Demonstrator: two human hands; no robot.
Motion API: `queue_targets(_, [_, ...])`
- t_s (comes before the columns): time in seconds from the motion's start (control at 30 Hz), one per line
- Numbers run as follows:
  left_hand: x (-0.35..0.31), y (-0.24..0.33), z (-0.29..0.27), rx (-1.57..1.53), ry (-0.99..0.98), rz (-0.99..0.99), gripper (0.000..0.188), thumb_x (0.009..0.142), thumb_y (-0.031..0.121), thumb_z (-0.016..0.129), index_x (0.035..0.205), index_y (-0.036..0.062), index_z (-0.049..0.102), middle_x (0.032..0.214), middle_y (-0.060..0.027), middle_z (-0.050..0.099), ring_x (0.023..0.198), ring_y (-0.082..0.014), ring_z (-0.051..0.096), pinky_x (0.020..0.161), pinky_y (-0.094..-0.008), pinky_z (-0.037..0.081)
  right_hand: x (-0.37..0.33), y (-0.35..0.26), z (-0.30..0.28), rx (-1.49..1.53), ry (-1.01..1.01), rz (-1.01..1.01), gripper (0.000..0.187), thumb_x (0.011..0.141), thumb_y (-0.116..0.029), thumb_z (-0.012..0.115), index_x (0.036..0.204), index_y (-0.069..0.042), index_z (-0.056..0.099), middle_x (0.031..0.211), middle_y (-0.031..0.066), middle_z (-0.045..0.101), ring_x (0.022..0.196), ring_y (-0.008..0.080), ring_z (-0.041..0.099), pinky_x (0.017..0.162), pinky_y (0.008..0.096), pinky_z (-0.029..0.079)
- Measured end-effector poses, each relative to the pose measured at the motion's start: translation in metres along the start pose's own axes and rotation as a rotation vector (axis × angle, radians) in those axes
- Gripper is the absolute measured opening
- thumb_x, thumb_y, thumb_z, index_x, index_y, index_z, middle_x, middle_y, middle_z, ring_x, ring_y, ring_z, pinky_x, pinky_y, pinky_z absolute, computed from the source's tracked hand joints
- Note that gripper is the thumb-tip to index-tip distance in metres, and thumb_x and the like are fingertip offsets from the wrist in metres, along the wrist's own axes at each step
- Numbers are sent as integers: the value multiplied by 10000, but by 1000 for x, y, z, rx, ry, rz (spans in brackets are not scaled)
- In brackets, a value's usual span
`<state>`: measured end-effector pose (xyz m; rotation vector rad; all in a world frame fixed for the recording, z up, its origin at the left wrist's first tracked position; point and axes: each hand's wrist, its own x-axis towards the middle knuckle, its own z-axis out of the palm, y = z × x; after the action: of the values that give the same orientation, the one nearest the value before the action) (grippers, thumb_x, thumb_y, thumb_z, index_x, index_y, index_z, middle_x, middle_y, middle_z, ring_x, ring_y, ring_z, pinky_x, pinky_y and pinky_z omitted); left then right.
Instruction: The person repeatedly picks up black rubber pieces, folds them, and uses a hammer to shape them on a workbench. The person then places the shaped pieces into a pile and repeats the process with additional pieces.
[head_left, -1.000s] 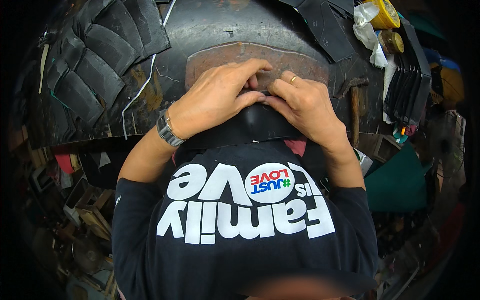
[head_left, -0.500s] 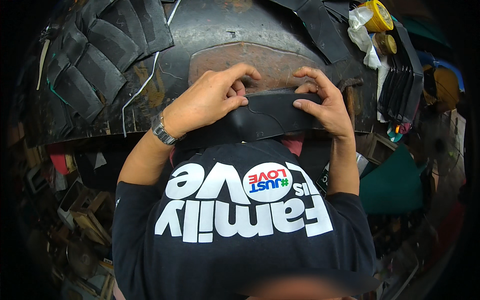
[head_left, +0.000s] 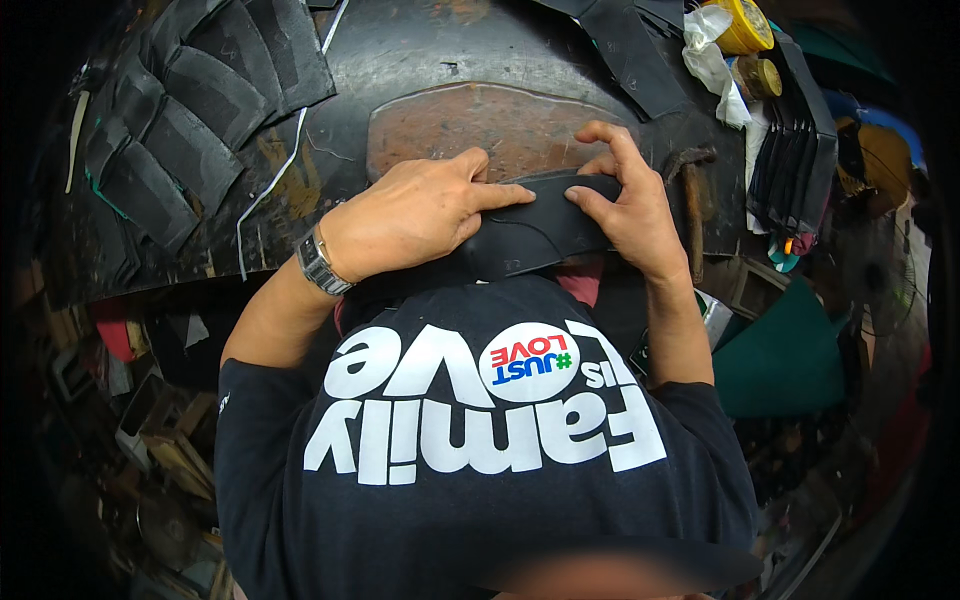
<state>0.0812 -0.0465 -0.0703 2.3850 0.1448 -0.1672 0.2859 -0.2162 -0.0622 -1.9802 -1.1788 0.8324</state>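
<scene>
A black leather-like piece (head_left: 505, 240) with a curved seam line lies across the table's near edge, close to my chest. My left hand (head_left: 415, 210), a metal watch (head_left: 320, 264) at its wrist, is closed at the piece's far edge. One digit stretches flat along its top and the other fingers are folded, partly hidden. At the right end, my right hand (head_left: 635, 205) pinches the same piece, thumb on top and some fingertips behind the edge. Its index finger is raised and bent. Beneath the far edge shows a worn brown board (head_left: 490, 125).
Several black cut pieces (head_left: 215, 90) overlap at the far left, beside a white cord (head_left: 290, 158). A hammer (head_left: 692, 205) lies right of my hand. Farther right are yellow-lidded containers (head_left: 745, 28), a white plastic bag (head_left: 708, 45) and stacked black pieces (head_left: 790, 180).
My left hand has turned and laid a digit flat along the piece's edge. My right hand has shifted slightly left and inward along the piece.
</scene>
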Motion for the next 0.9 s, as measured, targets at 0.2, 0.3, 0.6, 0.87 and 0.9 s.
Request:
queue_targets(0.2, [1,7,4,99,56,-31,514,891,68,611,1375,236,651,1009,-133,571,804,-306,669,752,-405,572,-7,6,-10,286,48,148,650,803,110,721,1382,-58,480,988,67,628,850,111,653,777,224,538])
queue_targets(0.3, [0,6,4,76,35,-52,495,899,75,608,1366,231,660,1000,-128,574,807,-302,667,748,-407,563,-12,15,-16,421,18,108,671,806,131,707,1403,-58,465,1079,74,577,918,107,628,802,220,542])
queue_targets(0.6, [-1,1,3,-10,69,-22,360,947,205,667,1305,169,696,970,-147,607,817,-334,676,739,-434,545,-17,25,7,499,207,43,632,814,120,693,1391,-54,501,1154,76,599,920,75,601,788,209,508])
queue_targets(0.87, [-3,2,5,-24,91,-20,374,934,177,664,1305,155,695,953,-143,606,830,-338,673,749,-430,538,-16,16,21,225,370,-27,683,819,106,674,1451,-81,496,1208,56,646,932,77,636,624,196,479])
queue_targets(0.9, [-3,2,5,-19,95,-19,373,932,175,663,1304,155,696,954,-141,606,832,-336,673,750,-429,539,-15,16,21,198,351,-16,697,819,101,686,1464,-71,485,1229,64,640,942,83,639,649,197,498])
